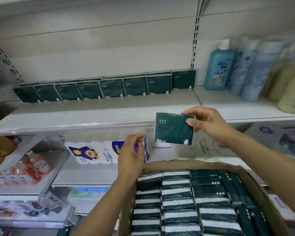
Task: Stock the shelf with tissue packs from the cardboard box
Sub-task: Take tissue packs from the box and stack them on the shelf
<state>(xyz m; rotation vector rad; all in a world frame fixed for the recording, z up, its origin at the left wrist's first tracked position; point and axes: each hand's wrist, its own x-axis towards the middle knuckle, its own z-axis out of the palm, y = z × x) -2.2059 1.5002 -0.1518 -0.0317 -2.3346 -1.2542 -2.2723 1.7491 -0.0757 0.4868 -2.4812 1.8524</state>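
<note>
My right hand (206,122) pinches the top right corner of a dark green tissue pack (172,129), holding it upright in front of the white shelf's front edge (75,123). Several matching green packs (99,90) stand in a row at the back of that shelf. My left hand (131,155) hovers at the far left rim of the cardboard box (186,163), fingers curled and apart, holding nothing. The box below is filled with several rows of green and white tissue packs (177,200).
Blue and cream bottles (218,65) stand on the same shelf to the right. On the lower shelf lies a white toilet-roll bundle (94,153) behind my left hand, with red-wrapped goods (29,169) at the left. The shelf surface in front of the green row is bare.
</note>
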